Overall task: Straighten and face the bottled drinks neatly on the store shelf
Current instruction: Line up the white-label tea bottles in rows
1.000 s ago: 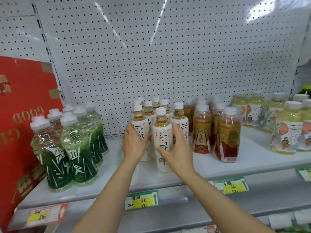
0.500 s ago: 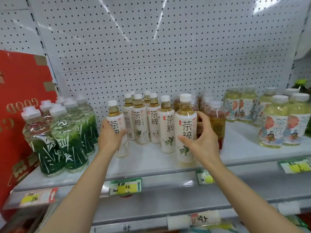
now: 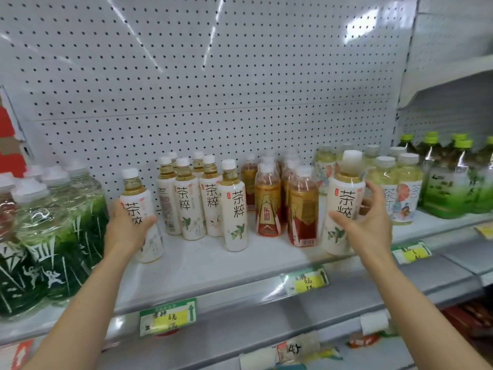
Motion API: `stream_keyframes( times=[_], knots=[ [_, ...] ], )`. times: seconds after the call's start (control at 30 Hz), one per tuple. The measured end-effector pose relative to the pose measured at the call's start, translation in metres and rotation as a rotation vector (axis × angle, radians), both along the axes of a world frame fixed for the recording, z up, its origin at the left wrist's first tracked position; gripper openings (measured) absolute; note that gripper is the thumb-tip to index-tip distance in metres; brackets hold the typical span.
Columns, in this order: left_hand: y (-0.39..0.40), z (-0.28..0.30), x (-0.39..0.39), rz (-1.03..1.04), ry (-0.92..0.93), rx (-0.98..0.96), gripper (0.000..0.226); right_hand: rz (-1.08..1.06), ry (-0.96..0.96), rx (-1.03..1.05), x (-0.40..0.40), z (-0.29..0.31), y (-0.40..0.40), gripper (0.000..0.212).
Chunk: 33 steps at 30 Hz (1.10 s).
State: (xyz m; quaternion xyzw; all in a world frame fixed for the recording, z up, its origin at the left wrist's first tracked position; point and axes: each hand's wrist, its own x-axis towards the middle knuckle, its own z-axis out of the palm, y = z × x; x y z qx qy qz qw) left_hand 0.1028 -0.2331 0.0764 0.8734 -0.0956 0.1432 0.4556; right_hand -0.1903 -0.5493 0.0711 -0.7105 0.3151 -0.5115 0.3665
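From the head view, our left hand [image 3: 125, 228] has its grip wrapped round a white tea bottle [image 3: 141, 220] at the shelf [image 3: 213, 265] front, left of the row. Our right hand [image 3: 365, 225] clasps another tea bottle [image 3: 344, 206], right of the red-labelled bottles [image 3: 302, 209].

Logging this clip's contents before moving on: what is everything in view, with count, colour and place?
held tea bottles: two, cream, shelf front
standing tea bottles: about seven, cream, centre
red-label bottles: several, amber, centre-right
orange-print bottles: several, pale yellow, right
green bottle packs: shrink-wrapped, left
green-capped bottles: far right
price tags: green-yellow, shelf edge
pegboard: white, behind
red carton: far left
left hand: grips one held bottle
right hand: grips the other
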Motion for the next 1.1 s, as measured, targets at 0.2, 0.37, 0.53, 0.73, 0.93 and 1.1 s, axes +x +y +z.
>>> stream_keyframes(
  times=[0.2, 0.37, 0.53, 0.73, 0.93, 1.1],
  knots=[
    [-0.001, 0.000, 0.005, -0.042, -0.001, -0.011, 0.070, -0.058, 0.087, -0.010, 0.037, -0.001, -0.034, 0.093],
    [0.001, -0.001, 0.012, -0.061, 0.002, -0.008, 0.072, -0.071, 0.146, -0.059, 0.050, -0.004, -0.038, 0.092],
    [0.002, 0.002, 0.010, -0.060, 0.012, -0.003, 0.068, -0.095, 0.251, -0.107, 0.039, -0.003, -0.034, 0.079],
    [-0.003, 0.005, 0.017, 0.016, 0.046, -0.029, 0.065, -0.125, -0.077, -0.563, 0.036, -0.001, 0.039, 0.037],
    [-0.015, 0.013, 0.028, 0.058, 0.102, -0.041, 0.062, 0.364, 0.110, -0.440, 0.109, -0.002, 0.094, 0.069],
    [-0.034, 0.029, 0.002, 0.149, -0.384, 0.009, 0.080, 0.433, 0.110, -0.355, 0.153, 0.002, 0.102, 0.104]
  ],
)
